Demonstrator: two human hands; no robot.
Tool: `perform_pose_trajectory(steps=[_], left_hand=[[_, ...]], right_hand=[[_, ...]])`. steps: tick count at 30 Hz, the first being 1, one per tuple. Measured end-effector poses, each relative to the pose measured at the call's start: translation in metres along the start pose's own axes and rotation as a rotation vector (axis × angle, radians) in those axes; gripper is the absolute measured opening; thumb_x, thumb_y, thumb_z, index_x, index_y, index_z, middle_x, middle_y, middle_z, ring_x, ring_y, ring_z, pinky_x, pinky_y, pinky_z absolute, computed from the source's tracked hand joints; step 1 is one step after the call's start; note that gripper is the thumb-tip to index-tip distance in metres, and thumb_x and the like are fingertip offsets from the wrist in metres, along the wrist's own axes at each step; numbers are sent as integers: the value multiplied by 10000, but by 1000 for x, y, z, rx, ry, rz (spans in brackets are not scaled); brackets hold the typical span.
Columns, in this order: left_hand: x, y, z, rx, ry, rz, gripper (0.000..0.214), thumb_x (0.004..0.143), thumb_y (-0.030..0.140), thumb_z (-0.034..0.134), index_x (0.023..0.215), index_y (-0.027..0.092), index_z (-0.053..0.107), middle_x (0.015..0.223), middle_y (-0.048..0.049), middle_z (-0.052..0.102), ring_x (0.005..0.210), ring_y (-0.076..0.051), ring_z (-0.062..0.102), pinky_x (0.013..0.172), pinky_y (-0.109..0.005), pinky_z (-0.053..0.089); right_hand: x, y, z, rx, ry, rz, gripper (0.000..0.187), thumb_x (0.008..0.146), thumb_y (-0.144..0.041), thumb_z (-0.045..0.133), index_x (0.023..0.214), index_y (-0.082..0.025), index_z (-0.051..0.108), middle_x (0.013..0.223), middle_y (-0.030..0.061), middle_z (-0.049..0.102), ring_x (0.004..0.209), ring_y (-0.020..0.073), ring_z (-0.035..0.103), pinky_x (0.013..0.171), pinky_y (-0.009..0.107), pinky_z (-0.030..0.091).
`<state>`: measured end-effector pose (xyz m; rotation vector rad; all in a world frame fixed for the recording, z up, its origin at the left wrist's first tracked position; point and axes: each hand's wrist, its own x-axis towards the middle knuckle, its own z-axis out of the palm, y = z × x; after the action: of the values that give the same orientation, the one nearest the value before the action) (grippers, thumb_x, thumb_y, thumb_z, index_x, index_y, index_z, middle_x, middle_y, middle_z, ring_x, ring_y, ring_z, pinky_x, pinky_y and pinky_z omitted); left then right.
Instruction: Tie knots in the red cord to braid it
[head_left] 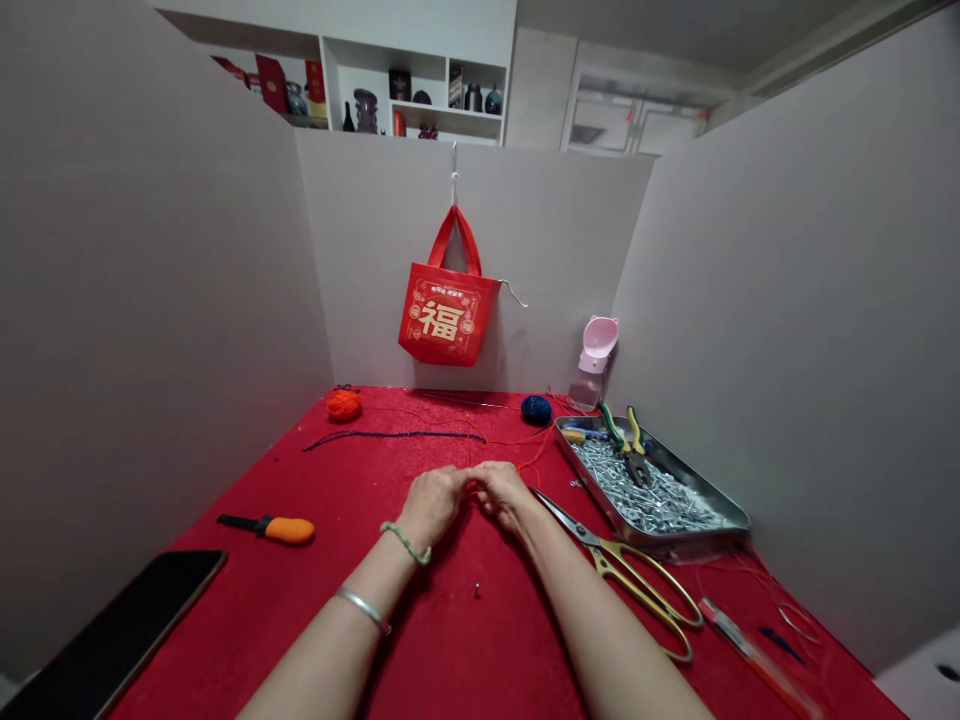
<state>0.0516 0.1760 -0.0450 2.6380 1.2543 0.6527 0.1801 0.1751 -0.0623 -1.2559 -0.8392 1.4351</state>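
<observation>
My left hand (439, 502) and my right hand (504, 490) meet over the middle of the red cloth, fingertips touching. Both are closed in a pinch on a thin red cord (469, 448), which runs up from between the fingers towards the back of the table. The fingers hide the part of the cord they hold. Just beyond the hands lies a dark blue braided cord (405, 435). An orange yarn ball (344, 405) and a navy yarn ball (536, 409) sit near the back edge. A small screw or nail (477, 590) stands out between my forearms.
Gold-handled scissors (611, 560) lie beside my right forearm. A metal tray (739, 518) holds many nails, with pliers (634, 450) on top. An orange-handled tool (289, 530) and a black phone (127, 630) are at left. A red bag (450, 350) hangs on the back partition.
</observation>
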Motion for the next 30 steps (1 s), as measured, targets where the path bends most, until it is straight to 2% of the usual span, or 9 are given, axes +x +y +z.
perform_pose_trajectory(steps=[5,11,17,19,21,23,25,27,30], left_hand=[[0,2,-10,90,-105,-79,260,773,210,402,753,198,661,679,-102,597,624,-176,530,575,-235,317],[-6,-23,-42,14,-212,-288,132,646,278,566,690,244,685,718,-82,645,712,-209,569,628,-265,357],[-5,-29,-71,240,-267,-479,132,594,169,547,629,137,670,742,-167,629,727,-267,574,627,-316,386],[3,-23,-65,148,-211,-449,174,625,152,523,718,139,670,769,-148,629,699,-229,574,627,-303,397],[13,-14,-51,-141,-186,-436,239,681,164,492,867,149,641,760,-98,625,567,-151,550,569,-263,406],[24,-6,-32,-505,-251,-524,277,726,173,456,971,124,577,648,-45,594,398,-92,458,461,-232,390],[32,-2,-16,-723,-266,-602,280,730,148,459,994,84,527,516,5,527,353,-78,410,413,-210,374],[38,-3,-7,-778,-202,-634,278,704,117,498,977,70,515,482,18,506,387,-79,438,414,-187,370],[41,-7,-7,-800,-60,-619,256,673,100,546,927,79,524,646,-35,582,502,-82,513,453,-173,391]], right_hand=[[0,-1,-4,-4,17,32,149,580,-182,527,582,-152,382,386,-76,338,300,32,247,315,167,142],[-2,-3,-5,-93,10,-19,195,617,-187,530,547,-157,351,353,-85,281,281,32,220,320,177,107],[-5,-6,-5,-232,46,-102,145,641,-184,528,549,-133,430,352,-62,353,290,32,229,332,187,114],[-5,-7,-6,-255,40,-112,146,643,-180,534,546,-128,437,343,-65,343,292,29,230,339,184,123],[-5,-7,-6,-270,25,-108,149,650,-177,528,542,-125,441,347,-62,353,295,27,232,343,185,125],[-4,-8,-7,-273,7,-98,138,655,-173,518,548,-122,447,360,-55,374,300,26,238,349,187,125],[-3,-8,-8,-264,-7,-87,126,655,-175,517,562,-122,451,365,-57,377,303,24,235,354,188,124],[-3,-9,-9,-254,-13,-79,127,653,-186,521,570,-128,444,359,-64,357,302,24,222,355,192,117],[-3,-10,-10,-261,-9,-70,142,647,-195,521,557,-136,429,346,-73,317,296,27,206,351,199,107]])
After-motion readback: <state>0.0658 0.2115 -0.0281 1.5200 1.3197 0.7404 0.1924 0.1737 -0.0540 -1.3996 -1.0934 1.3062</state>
